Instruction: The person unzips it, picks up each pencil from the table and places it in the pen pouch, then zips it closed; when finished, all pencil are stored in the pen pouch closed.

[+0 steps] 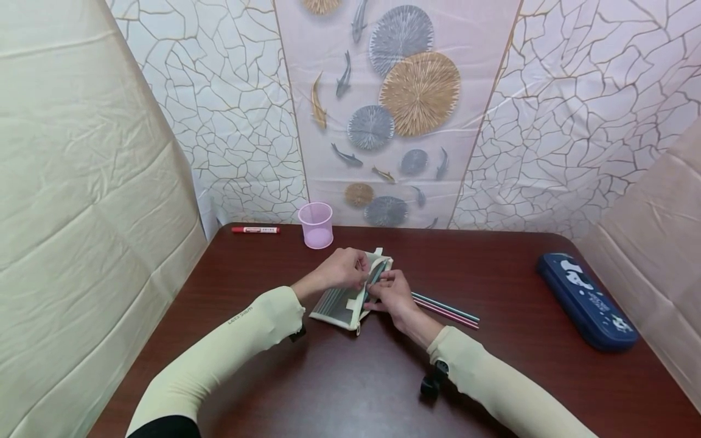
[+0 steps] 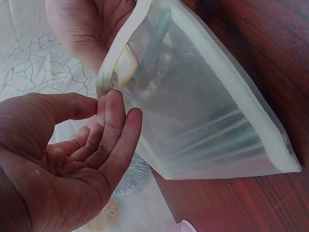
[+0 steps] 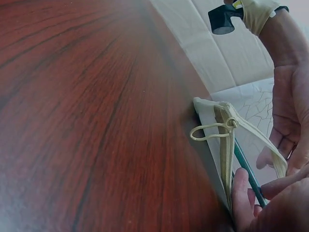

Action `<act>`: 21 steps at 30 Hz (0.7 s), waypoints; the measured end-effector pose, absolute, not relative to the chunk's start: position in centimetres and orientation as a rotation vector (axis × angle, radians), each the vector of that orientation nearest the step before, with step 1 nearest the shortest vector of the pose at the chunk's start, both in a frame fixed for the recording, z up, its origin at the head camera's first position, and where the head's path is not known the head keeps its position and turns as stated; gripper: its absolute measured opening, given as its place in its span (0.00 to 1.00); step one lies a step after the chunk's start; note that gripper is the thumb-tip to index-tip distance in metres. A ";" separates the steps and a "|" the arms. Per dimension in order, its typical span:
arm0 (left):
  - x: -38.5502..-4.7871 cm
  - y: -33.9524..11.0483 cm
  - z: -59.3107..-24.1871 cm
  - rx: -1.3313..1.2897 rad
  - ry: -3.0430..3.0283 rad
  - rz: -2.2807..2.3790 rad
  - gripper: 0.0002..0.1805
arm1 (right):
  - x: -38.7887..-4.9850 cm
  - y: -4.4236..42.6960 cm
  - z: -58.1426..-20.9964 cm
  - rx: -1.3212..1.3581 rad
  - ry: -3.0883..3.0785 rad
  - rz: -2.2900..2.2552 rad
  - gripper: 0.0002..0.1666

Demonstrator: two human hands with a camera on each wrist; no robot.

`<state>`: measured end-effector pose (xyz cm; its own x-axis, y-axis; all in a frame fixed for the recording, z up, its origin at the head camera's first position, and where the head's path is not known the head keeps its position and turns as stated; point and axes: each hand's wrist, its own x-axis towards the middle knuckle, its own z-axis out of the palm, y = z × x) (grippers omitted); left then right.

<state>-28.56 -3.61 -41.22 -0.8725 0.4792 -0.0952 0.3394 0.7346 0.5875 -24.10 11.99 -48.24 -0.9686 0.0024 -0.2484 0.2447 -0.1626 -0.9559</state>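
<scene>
A mesh pouch with cream edging (image 1: 335, 306) lies tilted on the table, its zip side raised and parted. My left hand (image 1: 342, 267) pinches one edge of the opening between thumb and fingertips, as the left wrist view shows on the pouch (image 2: 193, 96). At the other side of the opening, my right hand (image 1: 393, 296) grips a green stick (image 3: 247, 169), which lies partly within the opening. Through the mesh, several thin sticks show inside. A looped zip pull (image 3: 207, 133) hangs at the pouch's near end.
Several slim sticks, green and pinkish (image 1: 449, 310), lie right of the hands. A dark blue case (image 1: 588, 301) is at the far right. Toward the back stand a pink cup (image 1: 317, 228) and, left of it, a lying red marker (image 1: 255, 230). Patterned sheeting hangs behind.
</scene>
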 end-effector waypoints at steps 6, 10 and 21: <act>-28.7 -3.8 -41.3 0.658 2.714 0.839 0.04 | -23.8 12.0 -48.0 0.296 1.945 -2.280 0.36; -28.8 -3.9 -41.2 0.655 2.713 0.838 0.03 | -23.2 12.2 -47.6 0.265 1.954 -2.326 0.35; -28.9 -4.1 -41.1 0.674 2.696 0.868 0.04 | -22.7 16.0 -45.9 0.135 2.260 -2.295 0.25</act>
